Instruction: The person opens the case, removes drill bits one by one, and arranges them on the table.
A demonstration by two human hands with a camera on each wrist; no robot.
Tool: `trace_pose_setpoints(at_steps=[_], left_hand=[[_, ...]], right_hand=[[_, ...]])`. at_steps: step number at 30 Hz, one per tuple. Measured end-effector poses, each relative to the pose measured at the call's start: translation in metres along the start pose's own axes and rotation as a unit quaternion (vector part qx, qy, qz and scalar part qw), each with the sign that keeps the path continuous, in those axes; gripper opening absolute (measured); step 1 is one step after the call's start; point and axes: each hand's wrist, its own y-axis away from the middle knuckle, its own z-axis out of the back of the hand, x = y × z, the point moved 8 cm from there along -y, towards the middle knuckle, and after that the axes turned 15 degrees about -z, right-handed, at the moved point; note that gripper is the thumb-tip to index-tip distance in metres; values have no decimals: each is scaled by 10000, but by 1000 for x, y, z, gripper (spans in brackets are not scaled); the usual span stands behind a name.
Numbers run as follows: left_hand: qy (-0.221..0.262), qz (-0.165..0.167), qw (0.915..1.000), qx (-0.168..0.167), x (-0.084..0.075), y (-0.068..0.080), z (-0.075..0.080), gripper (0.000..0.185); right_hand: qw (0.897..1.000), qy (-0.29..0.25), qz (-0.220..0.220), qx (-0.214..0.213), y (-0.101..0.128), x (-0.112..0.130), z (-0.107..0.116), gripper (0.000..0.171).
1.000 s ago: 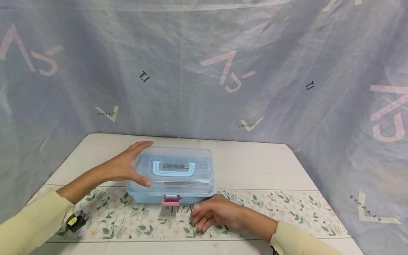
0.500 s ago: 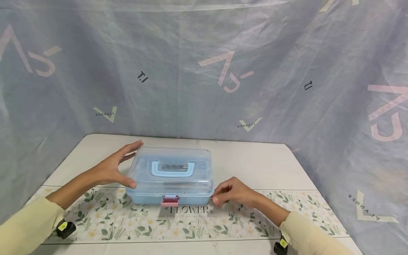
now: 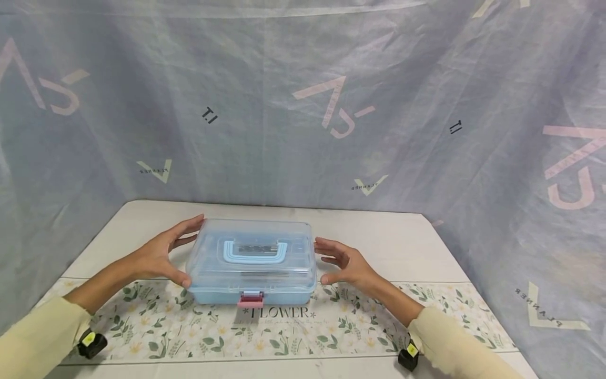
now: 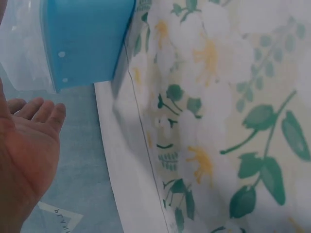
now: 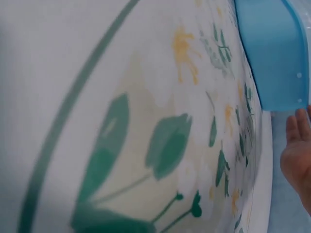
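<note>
A blue plastic storage box (image 3: pixel 253 268) with a see-through lid stands on the table, its pink latch (image 3: pixel 251 299) at the front and a light blue handle (image 3: pixel 254 258) on top. Through the lid some dark, slender items show under the handle. My left hand (image 3: pixel 158 255) is spread along the box's left side, thumb at the front corner and fingers toward the back corner. On the other side my right hand (image 3: pixel 347 266) is held with fingers extended and thumb apart, close to the right side. Both wrist views show relaxed fingers near the box's ends.
The white table (image 3: pixel 374 242) carries a floral printed band (image 3: pixel 379 316) with the word FLOWER in front of the box. A grey-blue curtain (image 3: pixel 265 105) with printed letters hangs behind the table and along both sides.
My right hand has gone from the box's front right corner round to its right side, and its fingers have straightened. My left hand has slid left off the lid to the left side.
</note>
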Motion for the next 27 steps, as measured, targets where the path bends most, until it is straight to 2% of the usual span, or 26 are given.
trace_pose_setpoints(at_steps=[4, 14, 20, 27], left_hand=[[-96, 87, 9999, 12, 4, 1, 0, 137], [8, 233, 9997, 57, 9, 5, -1, 131], [121, 161, 9998, 34, 11, 5, -3, 125], [270, -53, 9995, -156, 11, 2, 1, 109]], right_hand=[[9999, 5, 120, -56, -2, 5, -3, 110], [9995, 273, 15, -150, -9, 11, -8, 115], [9990, 377, 155, -178, -12, 14, -7, 116], [9990, 159, 309, -294, -15, 17, -3, 108]])
